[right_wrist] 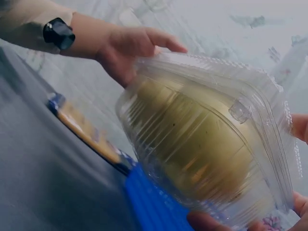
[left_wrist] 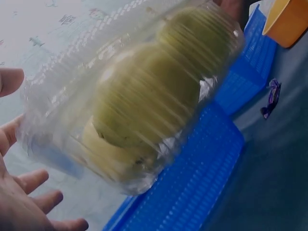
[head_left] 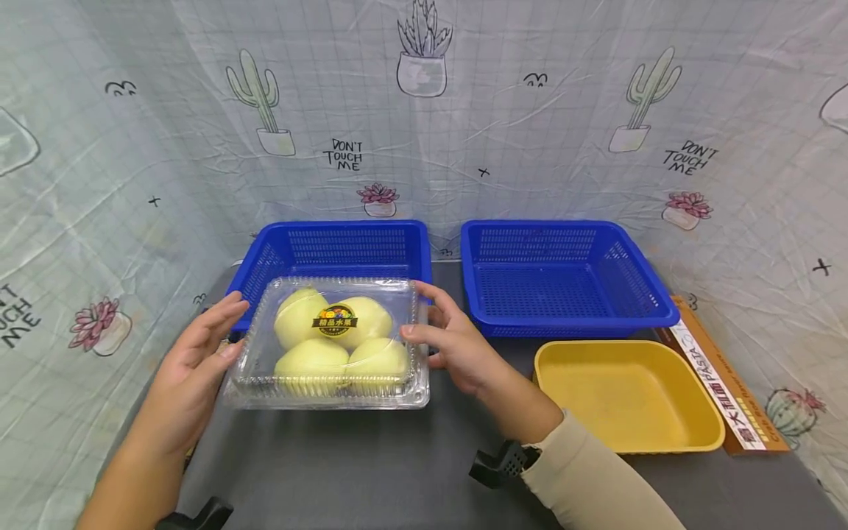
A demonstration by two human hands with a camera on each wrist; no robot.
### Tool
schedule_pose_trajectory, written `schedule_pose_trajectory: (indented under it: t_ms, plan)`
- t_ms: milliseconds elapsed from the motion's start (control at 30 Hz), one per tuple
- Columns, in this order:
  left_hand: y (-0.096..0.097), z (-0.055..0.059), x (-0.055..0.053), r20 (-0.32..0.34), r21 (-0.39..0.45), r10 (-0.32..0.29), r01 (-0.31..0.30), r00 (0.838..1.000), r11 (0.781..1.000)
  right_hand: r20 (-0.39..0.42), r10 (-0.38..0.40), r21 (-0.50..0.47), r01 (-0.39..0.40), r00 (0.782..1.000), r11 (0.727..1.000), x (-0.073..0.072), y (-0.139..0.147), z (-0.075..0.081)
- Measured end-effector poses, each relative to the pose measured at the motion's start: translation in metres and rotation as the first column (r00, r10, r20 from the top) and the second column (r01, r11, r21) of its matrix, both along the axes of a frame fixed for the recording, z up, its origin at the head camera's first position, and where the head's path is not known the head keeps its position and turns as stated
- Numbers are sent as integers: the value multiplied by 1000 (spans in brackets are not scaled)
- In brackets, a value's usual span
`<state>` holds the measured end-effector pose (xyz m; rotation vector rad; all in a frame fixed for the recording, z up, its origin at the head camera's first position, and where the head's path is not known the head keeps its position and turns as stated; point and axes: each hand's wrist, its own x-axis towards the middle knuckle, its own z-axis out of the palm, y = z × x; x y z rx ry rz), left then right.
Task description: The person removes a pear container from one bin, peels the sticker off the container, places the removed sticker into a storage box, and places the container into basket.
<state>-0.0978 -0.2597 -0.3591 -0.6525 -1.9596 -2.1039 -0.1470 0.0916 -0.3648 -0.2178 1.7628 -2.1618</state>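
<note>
A clear plastic clamshell box with several pale yellow-green, pear-like fruits is held up in front of the left blue basket, tilted to show its lid and round label. My right hand grips the box's right edge, thumb on top and fingers partly hidden behind. At the box's left side is my left hand, its fingers extended. In the left wrist view those fingers are spread and look apart from the plastic. The right wrist view shows the fruit through the box's ribbed wall.
Two blue baskets, left and right, stand along the back. A yellow tray is at front right, with a brown pasta box beside it. The left wrist view shows a purple wrapper; the right wrist view shows a yellow-and-blue packet.
</note>
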Motion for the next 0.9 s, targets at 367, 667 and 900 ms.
schedule_pose_trajectory:
  t_ms: [367,667,900]
  plan:
    - [-33,-22,25,-139,80,-148,160,979,984,35,11,-29,-10,999,1000,30,-21,-15]
    - [-47,-42,39,-97,23,-198,201,976,979,69,13,-68,-9,998,998,42,-31,-38]
    - [-53,-59,48,2,-109,-197,197,980,974,93,-9,-91,17,996,996,45,-36,-63]
